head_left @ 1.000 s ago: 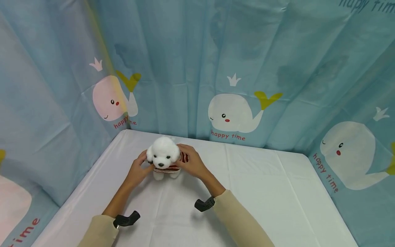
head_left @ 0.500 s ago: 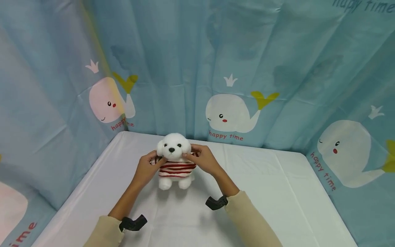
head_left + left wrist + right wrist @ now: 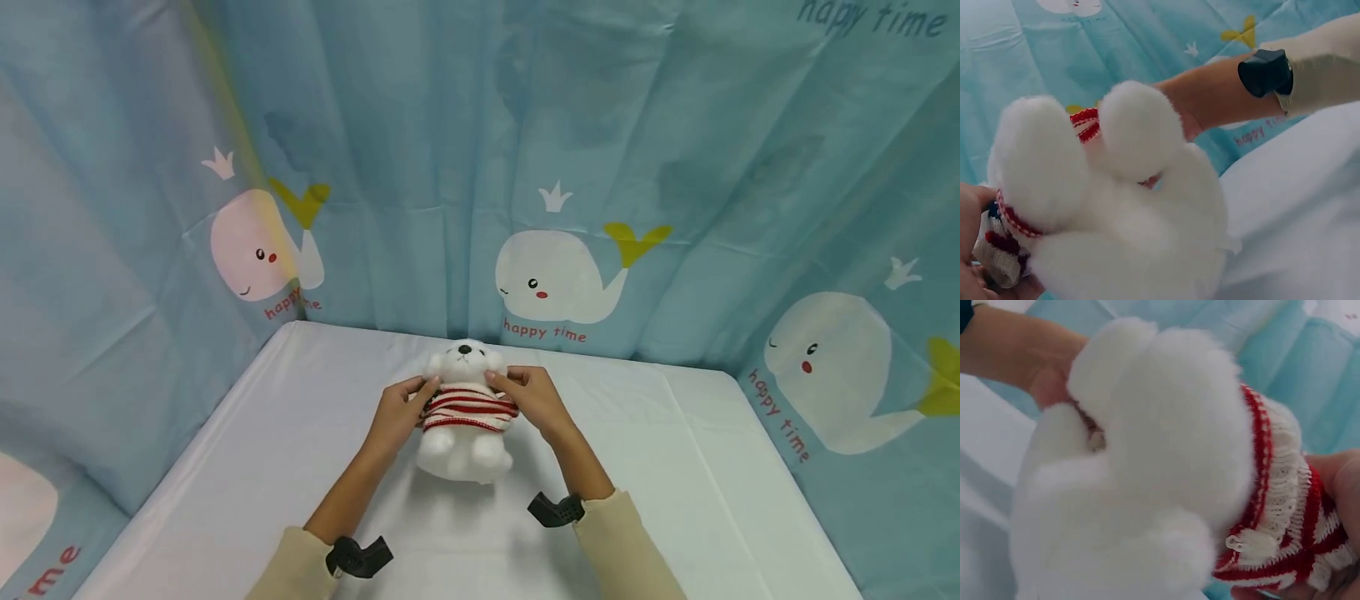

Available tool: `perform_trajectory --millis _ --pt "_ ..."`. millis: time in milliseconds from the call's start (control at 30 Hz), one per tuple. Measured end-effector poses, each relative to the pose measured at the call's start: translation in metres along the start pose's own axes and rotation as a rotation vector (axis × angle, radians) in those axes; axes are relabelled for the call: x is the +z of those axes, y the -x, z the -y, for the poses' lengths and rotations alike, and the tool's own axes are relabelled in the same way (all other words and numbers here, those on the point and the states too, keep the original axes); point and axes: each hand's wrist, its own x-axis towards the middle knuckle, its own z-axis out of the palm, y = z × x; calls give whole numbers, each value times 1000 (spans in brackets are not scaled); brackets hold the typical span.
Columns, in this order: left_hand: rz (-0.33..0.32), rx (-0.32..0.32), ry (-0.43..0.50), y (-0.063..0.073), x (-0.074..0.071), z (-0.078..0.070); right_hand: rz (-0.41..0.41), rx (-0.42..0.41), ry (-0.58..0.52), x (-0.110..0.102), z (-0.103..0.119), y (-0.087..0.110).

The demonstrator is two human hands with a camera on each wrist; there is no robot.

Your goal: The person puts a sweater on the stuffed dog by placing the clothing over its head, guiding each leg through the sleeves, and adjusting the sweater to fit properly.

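Note:
A white plush dog (image 3: 461,457) in a red-and-cream striped knit sweater (image 3: 468,408) is held up between both hands, its head tipped back and its belly and legs facing me. My left hand (image 3: 399,408) grips its side near the neck, thumb in front. On the opposite side my right hand (image 3: 536,400) holds it the same way, thumb by the cheek. In the left wrist view the plush dog's white legs (image 3: 1041,162) fill the middle. The right wrist view shows the sweater's ribbed hem (image 3: 1272,469) beside the right hand (image 3: 1341,494).
A white cloth covers the table (image 3: 675,483). Behind and to the sides hangs a blue curtain (image 3: 405,167) printed with whales. Each wrist wears a black camera mount, the left one (image 3: 360,557) and the right one (image 3: 555,509).
Both hands have moved right and closer with the plush dog. It has been lifted and tilted back, so its muzzle points upward and its underside shows.

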Motion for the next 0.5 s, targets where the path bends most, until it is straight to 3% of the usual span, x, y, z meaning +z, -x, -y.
perform_trajectory --millis 133,300,500 --pt "14 -56 76 -1 14 10 -51 71 1 -9 -14 5" --pt "41 -100 173 0 26 22 -78 150 -81 -20 -31 7" --pt "102 -83 240 4 35 30 -115 235 -143 -29 -49 10"
